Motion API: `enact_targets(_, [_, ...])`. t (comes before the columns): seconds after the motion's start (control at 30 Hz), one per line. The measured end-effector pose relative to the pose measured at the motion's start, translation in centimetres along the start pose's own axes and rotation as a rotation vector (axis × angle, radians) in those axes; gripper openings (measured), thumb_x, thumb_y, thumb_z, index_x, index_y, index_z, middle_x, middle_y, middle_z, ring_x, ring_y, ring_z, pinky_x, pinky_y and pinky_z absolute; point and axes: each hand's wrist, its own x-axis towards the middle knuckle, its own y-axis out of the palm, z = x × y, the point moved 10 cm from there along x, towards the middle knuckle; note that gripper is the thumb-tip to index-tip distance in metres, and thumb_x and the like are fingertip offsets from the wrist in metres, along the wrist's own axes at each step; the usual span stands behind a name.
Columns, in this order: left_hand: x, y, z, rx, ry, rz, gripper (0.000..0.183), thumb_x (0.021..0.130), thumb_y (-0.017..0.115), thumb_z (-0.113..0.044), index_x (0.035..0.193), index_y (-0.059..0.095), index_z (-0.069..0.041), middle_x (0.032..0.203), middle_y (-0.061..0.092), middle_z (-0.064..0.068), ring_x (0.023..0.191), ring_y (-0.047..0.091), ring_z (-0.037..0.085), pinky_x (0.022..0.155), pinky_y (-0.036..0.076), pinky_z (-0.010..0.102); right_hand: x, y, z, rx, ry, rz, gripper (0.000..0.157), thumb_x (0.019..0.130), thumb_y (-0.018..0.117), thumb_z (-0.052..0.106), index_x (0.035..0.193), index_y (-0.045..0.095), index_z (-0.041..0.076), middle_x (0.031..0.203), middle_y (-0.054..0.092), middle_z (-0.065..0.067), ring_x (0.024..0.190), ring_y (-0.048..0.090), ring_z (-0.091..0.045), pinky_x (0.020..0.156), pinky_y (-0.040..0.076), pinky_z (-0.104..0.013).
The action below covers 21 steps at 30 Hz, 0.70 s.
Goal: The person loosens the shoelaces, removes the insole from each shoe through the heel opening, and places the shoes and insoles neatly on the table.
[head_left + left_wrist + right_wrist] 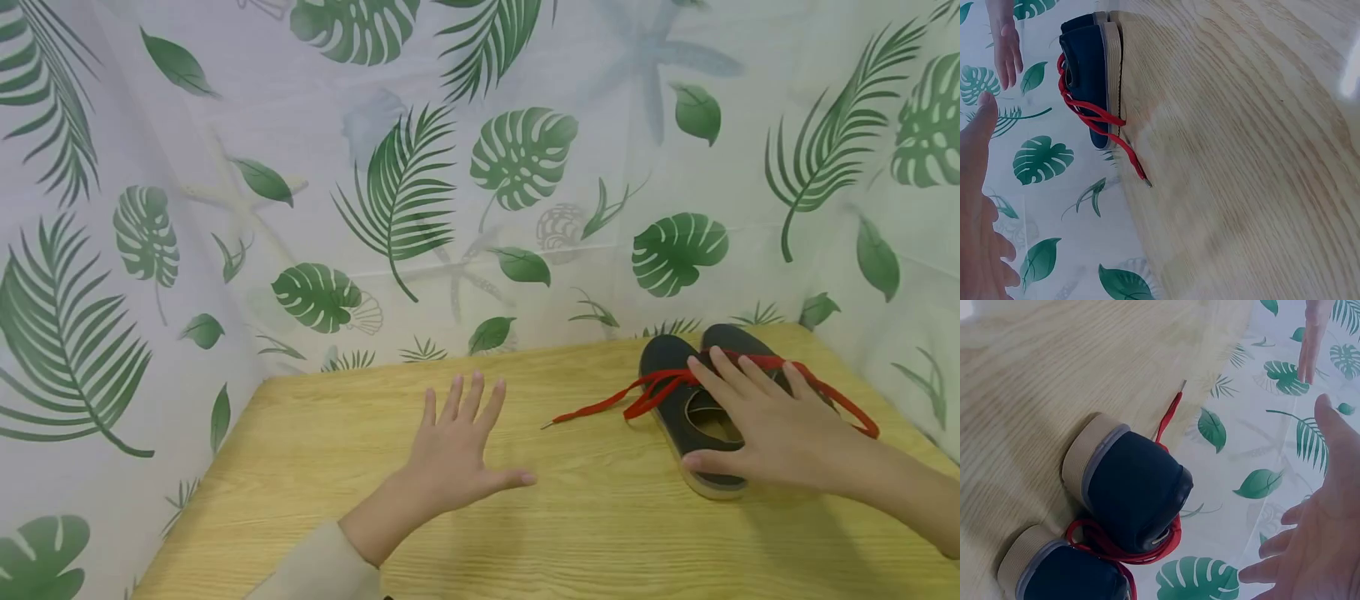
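Two bare hands reach forward over the table, neither holding anything. The left hand (453, 450), with a pale sleeve (322, 571) behind its wrist, has its fingers straight and fanned and its thumb stretched out to the right, well apart from any object. The right hand (787, 433) is spread just as wide, its thumb well away from the fingers; the wrist views suggest it hovers above the shoes rather than touching them, though the gap is hard to judge from overhead.

A pair of dark blue shoes sits directly beneath that hand, toward the table's right rear, so the right hand is by far the nearer; from the left hand they lie to the right and farther off. The left shoe (678, 417) and right shoe (738, 337) stand upright side by side, heels toward the person, long axes running away and slightly leftward to the toes. Red laces (592, 408) cross both, one tipped end trailing left onto the wooden table (337, 467). Beyond hangs a leaf-print cloth (315, 192). No brand, label or writing is legible anywhere.
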Motion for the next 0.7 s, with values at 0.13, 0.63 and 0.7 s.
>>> enact_targets(0.13, [0.6, 0.5, -0.4, -0.014, -0.004, 0.019, 0.104, 0.078, 0.041, -0.081, 0.153, 0.0, -0.022, 0.158, 0.001, 0.011, 0.145, -0.004, 0.033, 0.112, -0.001, 0.061, 0.0, 0.1, -0.8, 0.025, 0.018, 0.012, 0.103, 0.079, 0.055, 0.07, 0.154, 0.008, 0.017, 0.154, 0.015, -0.026, 0.133, 0.022, -0.054, 0.101, 0.004, -0.073])
enact_targets(0.63, [2.5, 1.7, -2.2, -0.232, -0.012, 0.073, 0.097, 0.083, 0.044, -0.074, 0.153, 0.002, -0.021, 0.159, 0.007, 0.011, 0.144, 0.016, 0.032, 0.113, 0.02, 0.054, 0.4, -0.4, -2.8, 0.293, 0.027, 0.006, 0.089, 0.091, 0.057, 0.048, 0.151, 0.011, 0.001, 0.146, 0.023, -0.037, 0.125, 0.031, -0.057, 0.087, 0.036, -0.07])
enact_targets(0.7, [2.8, 1.9, -2.7, -0.28, -0.014, 0.09, 0.096, 0.084, 0.044, -0.073, 0.153, 0.002, -0.022, 0.159, 0.007, 0.01, 0.142, 0.021, 0.034, 0.11, 0.026, 0.055, 0.6, -0.5, -3.1, 0.328, 0.033, 0.002, 0.086, 0.093, 0.055, 0.046, 0.149, 0.014, -0.004, 0.144, 0.027, -0.038, 0.124, 0.033, -0.057, 0.089, 0.036, -0.069])
